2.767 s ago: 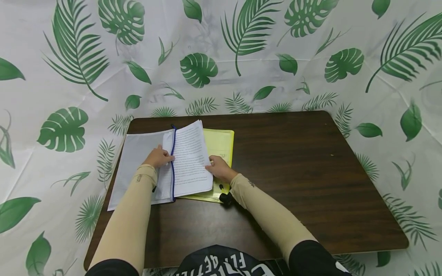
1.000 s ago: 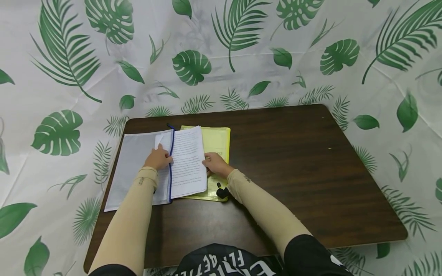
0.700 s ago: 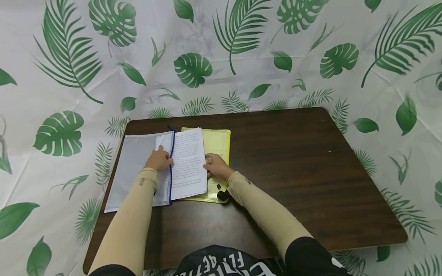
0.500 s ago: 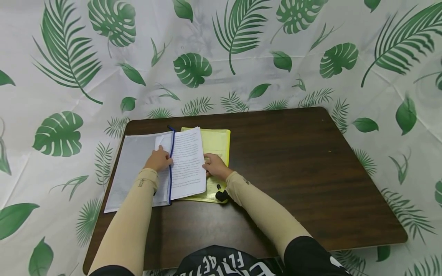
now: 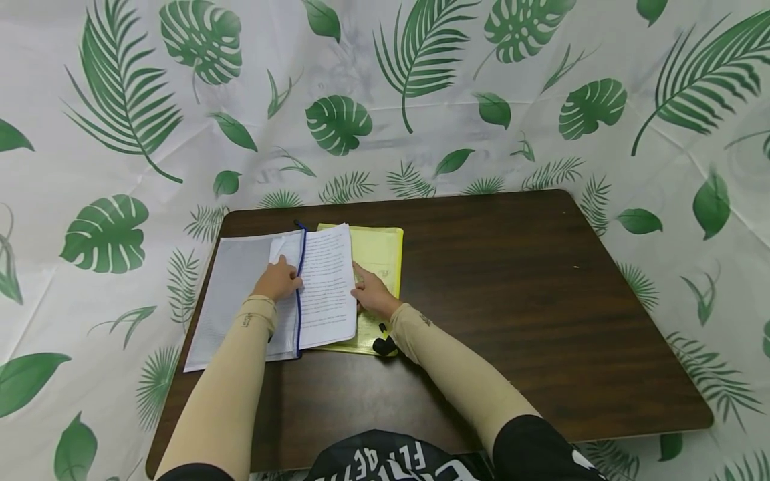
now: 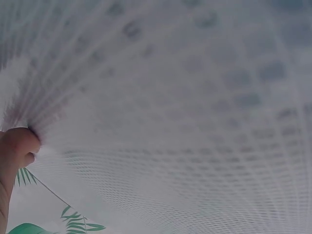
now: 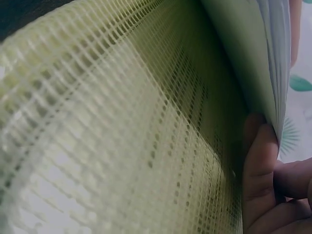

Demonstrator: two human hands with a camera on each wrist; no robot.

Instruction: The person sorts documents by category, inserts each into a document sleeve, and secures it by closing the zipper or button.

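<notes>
A white mesh zip pouch point(image 5: 234, 287) with a blue zipper point(image 5: 299, 287) lies at the left of the dark table point(image 5: 511, 300). A stack of printed papers point(image 5: 327, 287) sticks partway out of its mouth. My left hand point(image 5: 279, 282) pinches the pouch's edge by the zipper; in the left wrist view the white mesh point(image 6: 195, 122) puckers at a fingertip point(image 6: 17, 146). My right hand point(image 5: 368, 294) grips the stack's right edge. The right wrist view shows fingers point(image 7: 258, 170) under the paper stack's edge point(image 7: 273, 58). A yellow mesh pouch point(image 5: 379, 250) lies beneath the papers, filling the right wrist view point(image 7: 122, 146).
A small black object point(image 5: 383, 345) lies by my right wrist at the yellow pouch's near corner. A leaf-printed white cloth point(image 5: 421, 100) hangs behind and around the table. The pouches sit near the table's far left corner.
The paper stack has slid left, farther into the white pouch, and my right hand moved left with it. The left hand stays at the zipper.
</notes>
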